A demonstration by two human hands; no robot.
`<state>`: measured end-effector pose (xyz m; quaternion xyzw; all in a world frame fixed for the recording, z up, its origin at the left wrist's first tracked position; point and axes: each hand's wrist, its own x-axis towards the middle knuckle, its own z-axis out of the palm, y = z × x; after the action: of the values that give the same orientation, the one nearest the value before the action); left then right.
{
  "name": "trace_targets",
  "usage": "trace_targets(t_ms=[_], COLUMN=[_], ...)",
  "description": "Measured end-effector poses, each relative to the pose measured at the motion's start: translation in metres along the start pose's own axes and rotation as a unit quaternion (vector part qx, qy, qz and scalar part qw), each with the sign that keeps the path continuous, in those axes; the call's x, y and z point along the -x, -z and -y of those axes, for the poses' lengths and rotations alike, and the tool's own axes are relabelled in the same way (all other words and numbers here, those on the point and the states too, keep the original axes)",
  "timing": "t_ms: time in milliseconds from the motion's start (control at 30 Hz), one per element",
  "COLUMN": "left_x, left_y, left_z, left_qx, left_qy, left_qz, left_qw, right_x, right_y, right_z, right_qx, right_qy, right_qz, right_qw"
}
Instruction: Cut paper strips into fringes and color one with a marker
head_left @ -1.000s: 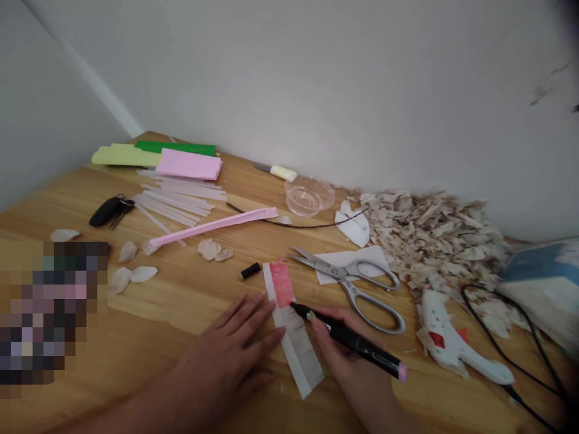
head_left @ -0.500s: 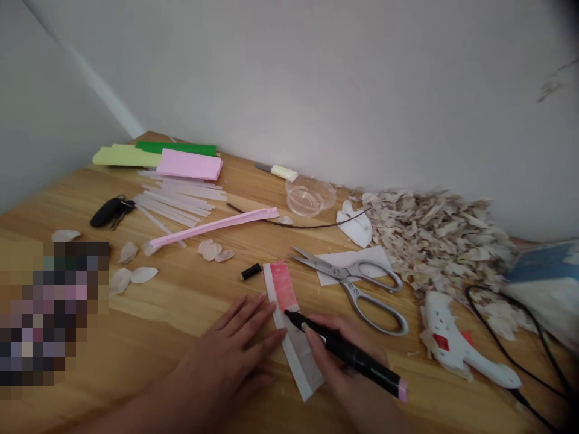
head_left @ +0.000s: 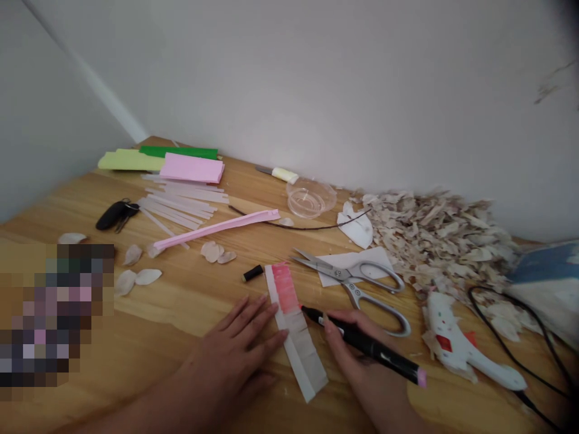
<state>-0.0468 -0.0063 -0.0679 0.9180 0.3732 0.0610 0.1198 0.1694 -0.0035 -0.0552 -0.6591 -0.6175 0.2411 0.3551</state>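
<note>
A narrow strip of whitish paper (head_left: 298,343) lies on the wooden table, its far part coloured pinkish red. My left hand (head_left: 244,343) rests flat with fingers spread, the fingertips on the strip's left edge. In my right hand (head_left: 362,355) is a black marker (head_left: 375,348) with a pink end, gripped between thumb and fingers. Its tip is at the strip's right edge, by the border of the coloured part. The marker's black cap (head_left: 252,273) lies just beyond my left fingertips.
Scissors (head_left: 348,277) lie on white paper right of the strip. Farther right are a white glue gun (head_left: 470,349) with a black cord and a heap of dried petals (head_left: 443,235). Behind are a pink folded strip (head_left: 217,229), glue sticks (head_left: 176,202), a clear lid (head_left: 312,198) and keys (head_left: 116,215).
The marker tip has moved right across the strip to its right edge, and my right hand has shifted right with it. My left hand stays in place on the paper.
</note>
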Motion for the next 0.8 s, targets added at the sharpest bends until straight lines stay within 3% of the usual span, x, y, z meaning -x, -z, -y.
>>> trace_targets(t_ms=[100, 267, 333, 567, 700, 800], left_x=[-0.001, -0.004, -0.004, 0.001, 0.0, 0.0], left_y=[0.005, 0.008, 0.006, -0.005, -0.002, 0.0], left_z=[-0.001, -0.001, 0.0, 0.002, 0.001, 0.001], left_qx=[-0.013, -0.025, -0.025, 0.004, -0.002, -0.001], left_qy=[-0.006, -0.012, -0.012, -0.001, 0.001, 0.002], left_qz=[0.01, 0.014, 0.009, -0.023, -0.006, 0.002], left_qw=[1.0, 1.0, 1.0, 1.0, 1.0, 1.0], right_x=[-0.001, 0.001, 0.001, 0.001, -0.003, -0.005], right_y=[0.003, -0.001, -0.003, -0.004, 0.001, 0.004], right_z=[0.0, 0.001, 0.001, -0.002, -0.002, 0.001], right_qx=[-0.001, -0.018, -0.012, -0.018, -0.034, -0.03], right_qy=[-0.001, 0.145, 0.165, 0.083, 0.005, -0.006], right_qz=[-0.003, 0.045, 0.053, 0.028, 0.014, 0.004], right_qw=[1.0, 0.988, 0.985, 0.996, 0.999, 1.0])
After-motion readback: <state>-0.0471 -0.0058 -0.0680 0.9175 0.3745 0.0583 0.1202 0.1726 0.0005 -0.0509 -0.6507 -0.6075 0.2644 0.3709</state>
